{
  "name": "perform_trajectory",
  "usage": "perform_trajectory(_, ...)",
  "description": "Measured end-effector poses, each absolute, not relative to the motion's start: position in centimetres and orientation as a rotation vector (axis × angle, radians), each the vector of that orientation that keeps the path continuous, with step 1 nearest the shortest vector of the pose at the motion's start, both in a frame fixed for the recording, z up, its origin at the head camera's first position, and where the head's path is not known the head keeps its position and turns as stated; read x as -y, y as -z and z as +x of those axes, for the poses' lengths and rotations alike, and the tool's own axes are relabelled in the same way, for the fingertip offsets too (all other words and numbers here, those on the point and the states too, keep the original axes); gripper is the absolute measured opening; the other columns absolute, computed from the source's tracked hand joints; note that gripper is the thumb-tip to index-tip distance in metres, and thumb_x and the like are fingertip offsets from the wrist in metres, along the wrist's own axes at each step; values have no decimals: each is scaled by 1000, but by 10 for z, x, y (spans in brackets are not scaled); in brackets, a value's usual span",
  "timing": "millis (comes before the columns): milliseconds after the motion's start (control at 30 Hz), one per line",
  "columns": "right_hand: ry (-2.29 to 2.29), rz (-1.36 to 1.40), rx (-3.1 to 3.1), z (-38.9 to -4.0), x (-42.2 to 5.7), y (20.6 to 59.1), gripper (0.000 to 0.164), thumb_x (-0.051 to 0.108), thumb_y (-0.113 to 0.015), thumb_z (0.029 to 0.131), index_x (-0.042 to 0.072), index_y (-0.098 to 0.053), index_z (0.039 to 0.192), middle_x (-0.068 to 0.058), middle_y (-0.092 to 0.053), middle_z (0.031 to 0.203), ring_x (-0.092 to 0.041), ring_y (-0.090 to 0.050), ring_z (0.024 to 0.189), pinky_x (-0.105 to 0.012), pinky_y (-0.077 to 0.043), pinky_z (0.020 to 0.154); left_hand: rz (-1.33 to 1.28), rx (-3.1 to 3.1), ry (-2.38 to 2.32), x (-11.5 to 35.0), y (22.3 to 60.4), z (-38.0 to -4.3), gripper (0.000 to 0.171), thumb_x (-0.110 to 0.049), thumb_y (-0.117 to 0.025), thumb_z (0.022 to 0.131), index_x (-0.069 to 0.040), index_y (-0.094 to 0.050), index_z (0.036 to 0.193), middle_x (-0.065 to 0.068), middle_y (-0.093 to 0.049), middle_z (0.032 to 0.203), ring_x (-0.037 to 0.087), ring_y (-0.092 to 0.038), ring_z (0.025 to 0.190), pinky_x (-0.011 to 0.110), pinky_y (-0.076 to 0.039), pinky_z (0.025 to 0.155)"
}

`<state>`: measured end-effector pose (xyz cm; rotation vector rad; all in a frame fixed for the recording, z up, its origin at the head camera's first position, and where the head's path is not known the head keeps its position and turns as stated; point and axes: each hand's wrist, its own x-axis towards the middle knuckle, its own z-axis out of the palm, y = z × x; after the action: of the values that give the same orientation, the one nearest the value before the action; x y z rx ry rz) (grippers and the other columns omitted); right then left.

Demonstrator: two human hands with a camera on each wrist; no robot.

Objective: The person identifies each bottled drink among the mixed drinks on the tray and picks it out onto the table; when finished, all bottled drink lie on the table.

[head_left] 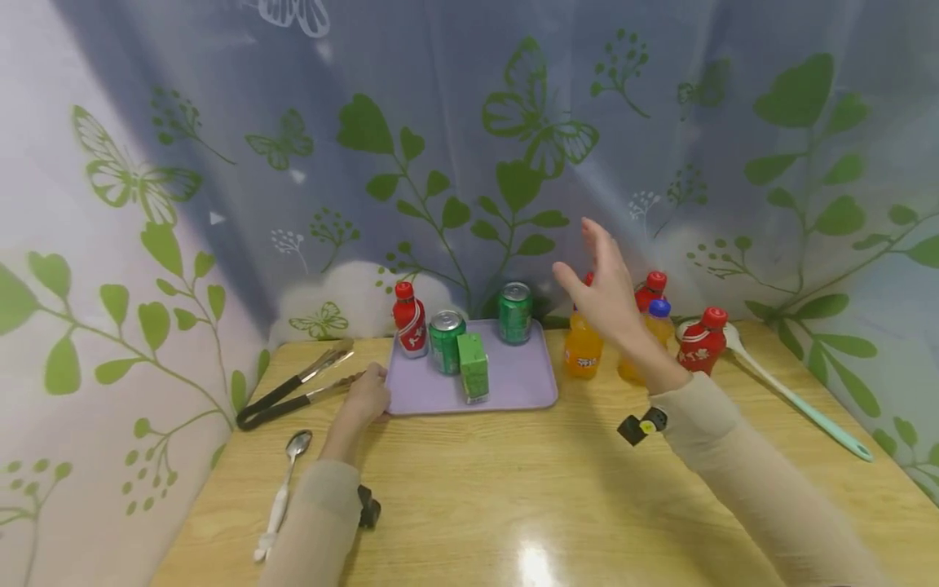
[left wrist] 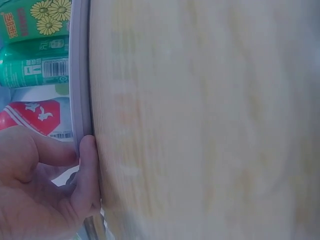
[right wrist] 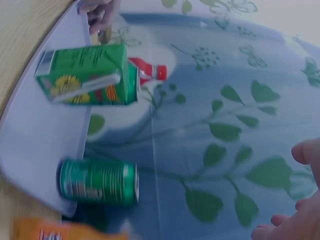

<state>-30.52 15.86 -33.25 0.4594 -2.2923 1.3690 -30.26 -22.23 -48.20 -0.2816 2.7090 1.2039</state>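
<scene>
My left hand (head_left: 369, 393) is at the left front corner of the lilac tray (head_left: 524, 383); the left wrist view shows its thumb and a finger pinching the rim. On the tray stand a red-capped bottle (head_left: 409, 322), a green can (head_left: 446, 342), a second green can (head_left: 516, 314) and a green drink carton (head_left: 473, 371). My right hand (head_left: 609, 285) is raised, fingers extended and holding nothing, in front of the bottles right of the tray. An orange drink bottle (head_left: 583, 350) is below it, partly covered by the hand.
Further right stand another orange bottle (head_left: 658, 326) with a blue cap and red bottles (head_left: 703, 342). A long-handled tool (head_left: 800, 403) with a mint grip lies beyond them. Tongs (head_left: 293, 391) and a spoon (head_left: 286, 489) lie on the left. A patterned curtain (head_left: 455, 122) hangs behind.
</scene>
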Motion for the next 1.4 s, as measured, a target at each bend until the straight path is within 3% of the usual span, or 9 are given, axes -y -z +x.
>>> perform_trajectory(367, -1319, 570, 2484, -337, -82, 336, 84, 39, -62, 104, 13, -16, 169, -17, -30, 171, -38, -33, 156, -61, -34, 130, -266, -2742, -1192, 221, 481, -300, 56, 9, -45, 90, 4, -45, 145, 39, -55, 139, 41, -67, 102, 26, -64, 57)
perform_trajectory(500, -1296, 542, 2590, -346, -59, 343, 86, 44, -63, 103, 17, -15, 170, -13, -25, 174, -35, -29, 160, -60, -32, 131, -257, -2747, -1178, 222, 479, -301, 56, 9, -46, 90, 4, -45, 146, 38, -56, 139, 43, -67, 105, 27, -64, 58)
perform_trajectory(667, -1258, 520, 2690, -356, -31, 355, 87, 45, -65, 101, 17, -18, 169, -16, -26, 174, -38, -29, 160, -60, -33, 131, -252, -2744, -1162, 223, 478, -300, 54, 7, -46, 92, 5, -45, 146, 36, -55, 142, 44, -65, 112, 27, -64, 62)
perform_trajectory(800, -1195, 496, 2772, -362, -14, 365, 89, 45, -67, 100, 16, -19, 169, -21, -30, 171, -42, -33, 157, -60, -36, 130, -252, -2738, -1174, 224, 480, -301, 55, 8, -46, 90, 5, -45, 145, 36, -55, 143, 42, -66, 106, 27, -64, 60)
perform_trajectory(1000, -1105, 453, 2844, -370, 7, 374, 90, 50, -68, 99, 22, -20, 169, -18, -32, 169, -44, -34, 156, -65, -41, 124, -260, -2705, -1216, 223, 480, -303, 57, 9, -46, 89, 4, -45, 146, 37, -55, 140, 38, -66, 102, 26, -65, 59)
perform_trajectory(1267, -842, 359, 3030, -371, 34, 375, 90, 66, -64, 95, 27, -26, 168, -12, -31, 172, -47, -23, 160, -69, -18, 134, -278, -2663, -1242, 226, 483, -305, 61, 9, -46, 87, 3, -43, 147, 34, -48, 152, 40, -64, 108, 28, -66, 61)
perform_trajectory(1400, -766, 316, 3067, -370, 44, 379, 87, 68, -61, 95, 30, -30, 167, -12, -30, 173, -51, -20, 160, -71, -18, 132, -281, -2660, -1230, 225, 485, -306, 60, 9, -46, 88, 3, -43, 148, 35, -48, 151, 38, -65, 105, 27, -65, 61)
